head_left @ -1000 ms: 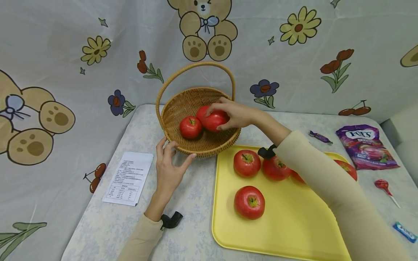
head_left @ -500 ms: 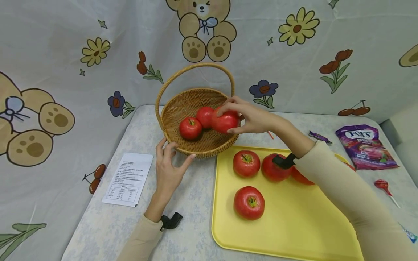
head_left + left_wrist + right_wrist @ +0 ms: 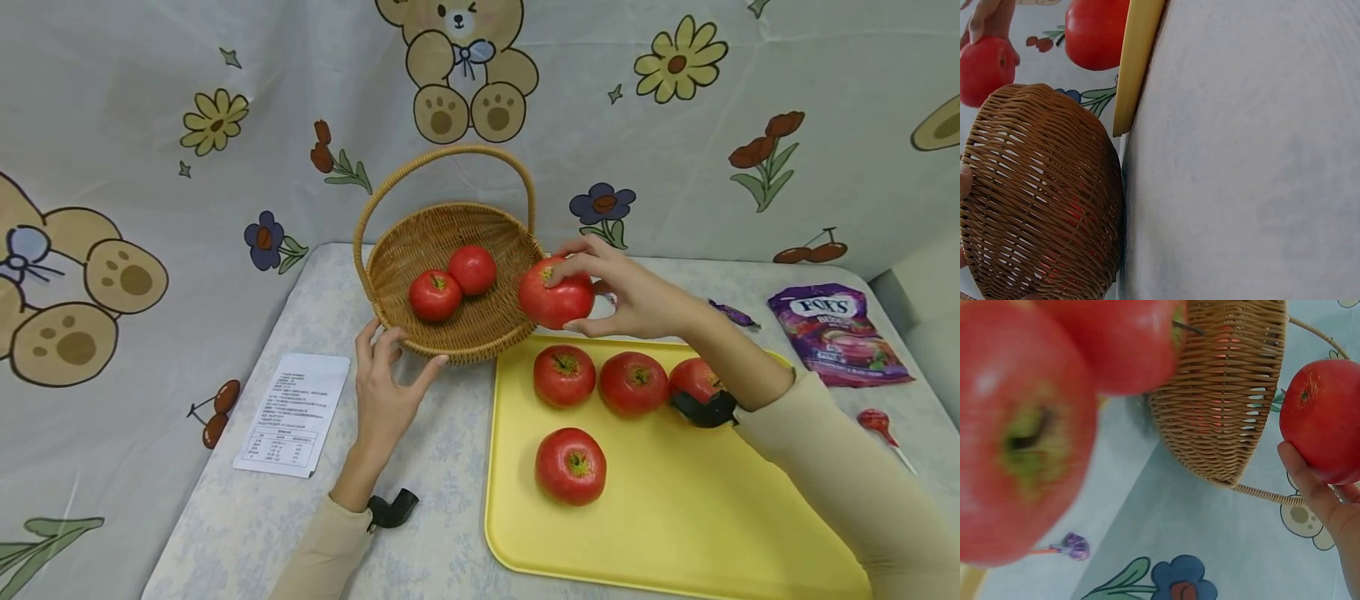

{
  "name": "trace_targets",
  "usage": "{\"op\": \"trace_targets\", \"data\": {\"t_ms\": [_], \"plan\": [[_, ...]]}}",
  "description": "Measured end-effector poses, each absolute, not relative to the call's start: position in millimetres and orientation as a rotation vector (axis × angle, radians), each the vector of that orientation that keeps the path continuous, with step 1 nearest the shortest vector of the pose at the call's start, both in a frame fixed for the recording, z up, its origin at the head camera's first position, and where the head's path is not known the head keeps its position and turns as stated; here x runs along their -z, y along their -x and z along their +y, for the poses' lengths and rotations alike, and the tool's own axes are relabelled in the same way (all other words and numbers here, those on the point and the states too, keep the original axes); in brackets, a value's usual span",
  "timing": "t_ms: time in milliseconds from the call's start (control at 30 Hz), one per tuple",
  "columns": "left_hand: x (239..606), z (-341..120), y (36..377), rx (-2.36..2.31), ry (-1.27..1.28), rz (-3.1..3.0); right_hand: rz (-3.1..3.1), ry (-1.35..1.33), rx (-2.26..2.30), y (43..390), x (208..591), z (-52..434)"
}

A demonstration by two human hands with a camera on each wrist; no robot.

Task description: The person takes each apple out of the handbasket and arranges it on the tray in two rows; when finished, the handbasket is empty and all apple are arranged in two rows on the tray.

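My right hand (image 3: 626, 292) grips a red apple (image 3: 556, 293) just beyond the right rim of the wicker basket (image 3: 495, 329). In the right wrist view that apple (image 3: 1325, 419) sits between thumb and fingers, raised off the table. My left hand (image 3: 386, 396) holds the near left of the basket, with fingers at the rim and the thumb spread along the front. Two apples (image 3: 435, 296) lie together inside the basket, which tilts toward me. Several more red apples (image 3: 571, 467) rest on the yellow tray (image 3: 675, 533) at the right.
A purple candy bag (image 3: 840, 333), a wrapped candy (image 3: 732, 314) and a red lollipop (image 3: 876, 422) lie right of the tray. A white printed packet or sheet (image 3: 292, 414) is at the left. A patterned cloth (image 3: 285, 108) hangs behind the table.
My right hand has carried the apple out of the basket, to the right past its rim. The left hand and the basket have stayed nearly still.
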State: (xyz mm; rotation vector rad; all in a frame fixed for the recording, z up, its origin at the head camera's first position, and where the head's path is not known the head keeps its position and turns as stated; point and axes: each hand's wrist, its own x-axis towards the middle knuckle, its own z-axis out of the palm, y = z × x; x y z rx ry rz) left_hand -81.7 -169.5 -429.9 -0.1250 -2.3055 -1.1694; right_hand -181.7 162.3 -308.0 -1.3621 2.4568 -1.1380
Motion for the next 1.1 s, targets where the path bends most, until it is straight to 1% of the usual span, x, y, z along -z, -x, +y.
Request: {"op": "trace_targets", "data": {"t_ms": [133,267,467,733,1100], "plan": [[430,-169,82,1.170,0.131,-2.302,2.489,1.340,1.130,166,314,179],[429,-169,81,1.172,0.135,-2.305,2.554,1.247,1.123,147,321,198],[428,-169,82,1.174,0.130,-2.313,2.583,1.174,1.229,119,341,221],[429,-170,84,1.178,0.130,-2.306,2.520,1.175,1.402,88,362,235],[430,-170,83,1.186,0.127,-2.300,2.537,1.131,1.402,57,377,247]]}}
